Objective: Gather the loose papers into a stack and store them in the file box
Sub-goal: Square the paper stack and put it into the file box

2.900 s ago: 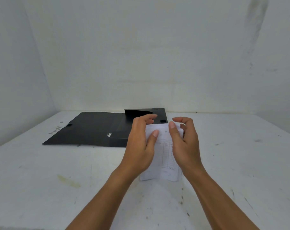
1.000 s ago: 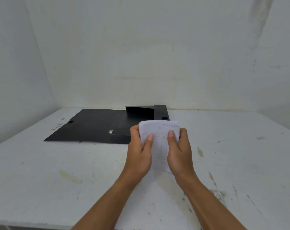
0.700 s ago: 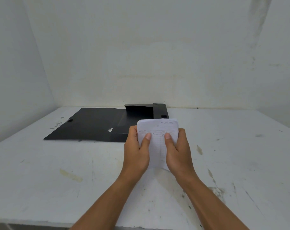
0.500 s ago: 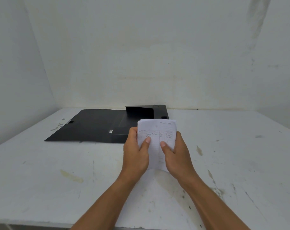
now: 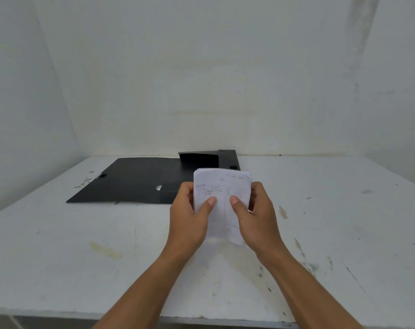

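Note:
A small stack of white papers (image 5: 222,186) with faint handwriting and ruled columns stands nearly upright above the table, held between both hands. My left hand (image 5: 188,217) grips its left edge with the thumb pressed on the front sheet. My right hand (image 5: 255,217) grips the right edge, thumb also on the front. Behind the stack lies the black file box (image 5: 135,179), opened out flat with its lid spread to the left and a low raised wall at the back right. The stack's lower edge hangs just above the tabletop.
The white table (image 5: 59,245) is scuffed and stained, with its front edge near the bottom of the view. White walls close it in at the back and on both sides. Small flecks lie near the file box's left corner.
The papers lay on the table under my hands at first; now both hands hold them upright as one stack. Over the last second my thumbs shifted slightly lower on the front sheet.

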Available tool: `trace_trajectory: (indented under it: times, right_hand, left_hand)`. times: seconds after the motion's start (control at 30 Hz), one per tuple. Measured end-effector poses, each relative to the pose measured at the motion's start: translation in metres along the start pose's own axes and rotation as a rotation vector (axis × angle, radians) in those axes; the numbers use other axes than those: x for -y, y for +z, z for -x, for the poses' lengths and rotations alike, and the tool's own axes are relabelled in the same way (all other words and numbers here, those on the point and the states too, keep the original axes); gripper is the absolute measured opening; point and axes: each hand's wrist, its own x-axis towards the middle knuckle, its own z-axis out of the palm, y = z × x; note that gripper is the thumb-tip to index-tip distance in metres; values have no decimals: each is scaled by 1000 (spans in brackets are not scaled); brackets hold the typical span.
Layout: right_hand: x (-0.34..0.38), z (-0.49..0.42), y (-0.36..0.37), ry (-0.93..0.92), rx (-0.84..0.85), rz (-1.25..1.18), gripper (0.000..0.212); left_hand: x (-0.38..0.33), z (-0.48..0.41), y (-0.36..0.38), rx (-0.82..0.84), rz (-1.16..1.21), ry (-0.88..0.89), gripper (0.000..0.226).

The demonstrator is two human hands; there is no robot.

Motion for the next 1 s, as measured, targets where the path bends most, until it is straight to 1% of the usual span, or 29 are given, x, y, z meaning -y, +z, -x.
trace_trajectory:
  times: [0.1, 0.2, 0.3, 0.37, 0.43, 0.47, 0.53, 0.63, 0.7, 0.77, 0.83, 0.87, 0.93, 1.0]
  right_hand:
    - [-3, 3, 1, 0, 6, 1, 14]
    - [-5, 6, 4, 24, 26, 11, 21]
    - [-9, 9, 5, 43, 64, 66, 22]
    - [-4, 5, 0, -18, 69, 129, 18]
    - [8, -5, -6, -119, 96, 249, 12]
    - [17, -11, -9, -164, 127, 322, 10]
    - [35, -20, -14, -249, 213, 472, 11]
    - [55, -24, -16, -405, 292, 691, 19]
    - [62, -23, -16, -475, 302, 751, 19]
    - [63, -23, -18, -517, 298, 784, 19]
    - [59, -23, -24, -497, 274, 767, 20]
    - [55, -23, -28, -455, 242, 719, 21]
    - [46, -24, -38, -317, 146, 562, 24]
    - [37, -23, -44, -120, 92, 339, 25]
  left_hand:
    - [8, 7, -3, 108, 68, -36, 28]
    - [14, 10, -4, 150, 111, -37, 29]
    - [12, 10, -6, 133, 105, -50, 36]
    - [-1, 0, -13, 77, 56, 13, 45]
    - [-24, -16, -24, 22, 7, 112, 52]
    - [-37, -24, -30, 22, -40, 168, 52]
    - [-62, -34, -40, 98, -206, 279, 43]
    - [-80, -39, -46, 247, -493, 326, 26]
    - [-78, -36, -45, 286, -535, 296, 18]
    - [-71, -31, -43, 292, -489, 273, 13]
    - [-62, -27, -42, 278, -413, 260, 9]
    - [-56, -25, -42, 264, -366, 243, 8]
    - [-42, -23, -43, 224, -244, 166, 12]
    - [-28, -21, -42, 194, -91, 52, 17]
